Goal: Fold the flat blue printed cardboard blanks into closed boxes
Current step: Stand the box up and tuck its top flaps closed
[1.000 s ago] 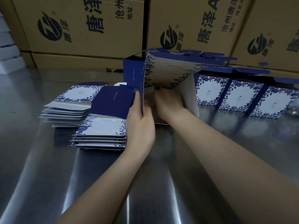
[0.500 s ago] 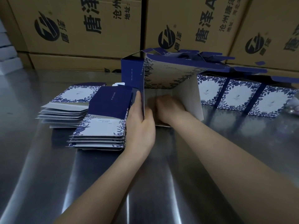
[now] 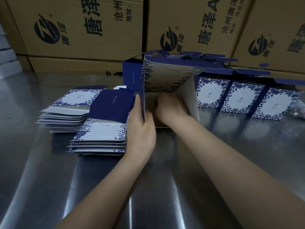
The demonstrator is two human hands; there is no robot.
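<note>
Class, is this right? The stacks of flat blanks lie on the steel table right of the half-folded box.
No. The head view shows the stacks of flat blue printed cardboard blanks on the steel table, left of the half-folded blue cardboard box.

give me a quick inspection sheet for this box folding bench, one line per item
surface: steel table, shiny, streaked glare
job's things: half-formed box on its side, opening toward the camera; two stacks of flat blanks left of it; row of erected boxes right, top flaps open
clutter: blurred pale item at right edge, unidentifiable
grippers: left hand pinches the box's left wall; right hand reaches inside it, fingers curled, their contact hidden
cables: nothing seen
surroundings: printed brown cartons stacked behind the table
</note>
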